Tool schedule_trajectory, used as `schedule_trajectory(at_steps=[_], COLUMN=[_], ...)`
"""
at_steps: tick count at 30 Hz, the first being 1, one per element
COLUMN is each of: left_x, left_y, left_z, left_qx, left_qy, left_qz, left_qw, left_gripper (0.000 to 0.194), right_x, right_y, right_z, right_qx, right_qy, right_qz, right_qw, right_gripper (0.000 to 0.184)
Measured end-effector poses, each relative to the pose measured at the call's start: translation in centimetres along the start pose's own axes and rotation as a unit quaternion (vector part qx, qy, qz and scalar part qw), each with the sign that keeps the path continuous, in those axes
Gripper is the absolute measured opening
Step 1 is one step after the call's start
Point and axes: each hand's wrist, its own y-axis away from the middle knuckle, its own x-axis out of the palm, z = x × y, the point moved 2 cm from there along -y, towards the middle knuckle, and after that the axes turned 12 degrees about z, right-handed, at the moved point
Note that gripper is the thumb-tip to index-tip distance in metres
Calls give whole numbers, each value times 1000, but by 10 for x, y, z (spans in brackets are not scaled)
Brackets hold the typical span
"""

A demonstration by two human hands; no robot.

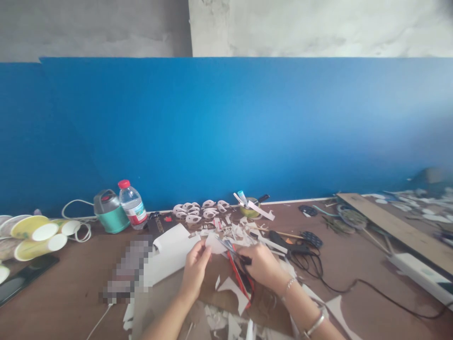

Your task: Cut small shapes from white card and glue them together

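My left hand (196,267) pinches a small white paper piece (214,243) at the middle of the brown table (71,293). My right hand (261,265) is closed round scissors (238,254), whose blades point left at the paper piece. Red-edged scraps lie just below the scissors. White paper offcuts (231,288) are scattered under and around both hands. A curled white sheet (170,255) lies to the left of my left hand.
A row of cut white shapes (198,210) lies near the blue wall. A water bottle (132,204), a teal pot (109,211), stacked yellow paper cups (35,236), a black glue gun (288,243) with cord, a dark phone (21,278) and a wooden plank (396,226) surround the work spot.
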Motion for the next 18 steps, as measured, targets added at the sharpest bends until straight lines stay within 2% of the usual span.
schedule_trajectory(at_steps=[10,18], left_x=[0,1], left_y=[0,1], left_z=[-2,-5], left_qx=[0,-15], left_qy=[-18,-27], left_qz=[0,-8], left_qw=[1000,999], left_gripper=[34,44], right_x=[2,-5], right_y=[-1,3], right_z=[-7,-2], right_qx=[10,-1], right_qy=[-18,-21], right_qz=[-19,14], right_qw=[1000,1000], right_gripper=[21,27])
